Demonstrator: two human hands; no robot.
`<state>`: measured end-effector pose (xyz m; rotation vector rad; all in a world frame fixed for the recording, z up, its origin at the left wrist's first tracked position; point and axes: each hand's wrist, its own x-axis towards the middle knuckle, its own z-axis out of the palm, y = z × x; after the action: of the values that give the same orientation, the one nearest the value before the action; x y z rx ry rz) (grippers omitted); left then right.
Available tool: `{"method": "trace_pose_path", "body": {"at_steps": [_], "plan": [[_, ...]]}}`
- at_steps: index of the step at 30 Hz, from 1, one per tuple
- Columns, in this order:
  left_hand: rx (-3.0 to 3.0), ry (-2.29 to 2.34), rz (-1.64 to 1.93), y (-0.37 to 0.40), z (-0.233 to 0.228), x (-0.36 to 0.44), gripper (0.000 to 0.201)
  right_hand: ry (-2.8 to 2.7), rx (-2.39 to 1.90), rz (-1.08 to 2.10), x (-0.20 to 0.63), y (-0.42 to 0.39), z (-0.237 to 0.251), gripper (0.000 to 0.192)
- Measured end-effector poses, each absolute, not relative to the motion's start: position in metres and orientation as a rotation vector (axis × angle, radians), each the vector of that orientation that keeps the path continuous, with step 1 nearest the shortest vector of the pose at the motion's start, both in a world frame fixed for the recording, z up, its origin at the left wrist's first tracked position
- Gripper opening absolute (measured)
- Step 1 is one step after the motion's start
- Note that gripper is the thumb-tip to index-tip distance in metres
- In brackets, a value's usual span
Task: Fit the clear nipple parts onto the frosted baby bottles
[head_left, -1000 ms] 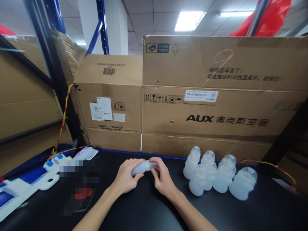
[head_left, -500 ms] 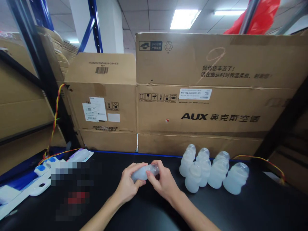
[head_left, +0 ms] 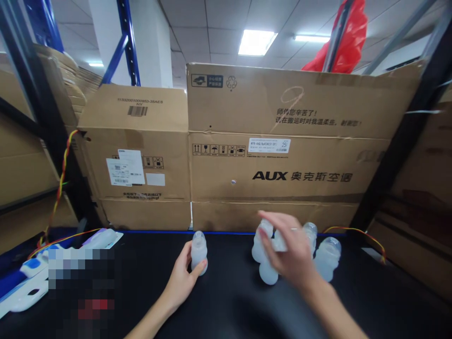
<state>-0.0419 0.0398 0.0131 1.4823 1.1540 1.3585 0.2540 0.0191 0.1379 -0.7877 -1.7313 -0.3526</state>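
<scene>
A frosted baby bottle [head_left: 198,249] with a clear cap stands upright on the black tabletop, and my left hand [head_left: 184,273] is wrapped round its left side. Over a group of several similar bottles [head_left: 269,273] on the right, my right hand [head_left: 289,247] hangs with fingers apart, slightly blurred. It partly hides the bottles behind it, so whether it touches any of them I cannot tell. At the right end of the group, one more bottle [head_left: 327,259] is in plain sight.
A large cardboard sheet [head_left: 219,212] walls off the back of the black table [head_left: 158,310]. White and blue packaged items [head_left: 102,238] lie at the left. Dark rack posts [head_left: 381,174] rise on both sides, with red and yellow wires [head_left: 374,242] near them.
The bottle held tilted between both hands now stands upright in my left hand. My right hand has let go of it and moved right, over the other bottles. The view has shifted slightly.
</scene>
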Motion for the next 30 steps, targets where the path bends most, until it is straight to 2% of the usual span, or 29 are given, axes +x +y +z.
{"method": "trace_pose_path", "body": {"at_steps": [2,3,5,6,9,11,15,18,24,26,30], "plan": [[1.486,1.192,1.355,0.041,0.013,-0.042,0.056,-1.304,-0.930,-0.328,0.319,0.031,0.130,0.021],[1.484,1.209,1.360,0.041,0.012,-0.042,0.060,-0.970,-0.996,-0.247,0.350,0.037,0.123,0.021],[1.481,1.235,1.391,0.042,0.011,-0.042,0.072,-0.651,-1.036,-0.131,0.403,0.048,0.107,0.033],[1.485,1.240,1.414,0.043,0.010,-0.042,0.077,-0.452,-1.018,0.131,0.424,0.052,0.098,0.030],[1.504,1.215,1.470,0.045,0.007,-0.044,0.093,-0.392,-1.047,0.533,0.456,0.058,0.074,0.037],[1.501,1.198,1.479,0.046,0.006,-0.046,0.102,-0.458,-1.040,0.765,0.457,0.062,0.060,0.049],[1.428,1.205,1.512,0.047,0.009,-0.046,0.105,-0.534,-0.955,1.169,0.438,0.074,0.038,0.058],[1.302,1.218,1.550,0.046,0.018,-0.044,0.102,-0.585,-0.930,1.236,0.418,0.084,0.031,0.055],[1.194,1.208,1.551,0.039,0.027,-0.043,0.083,-0.664,-0.885,1.229,0.368,0.096,0.031,0.064],[1.210,1.240,1.581,0.033,0.024,-0.038,0.087,-0.680,-0.880,1.223,0.350,0.099,0.030,0.065],[1.353,1.249,1.613,0.025,0.013,-0.020,0.111,-0.708,-0.869,1.194,0.319,0.101,0.027,0.070]]}}
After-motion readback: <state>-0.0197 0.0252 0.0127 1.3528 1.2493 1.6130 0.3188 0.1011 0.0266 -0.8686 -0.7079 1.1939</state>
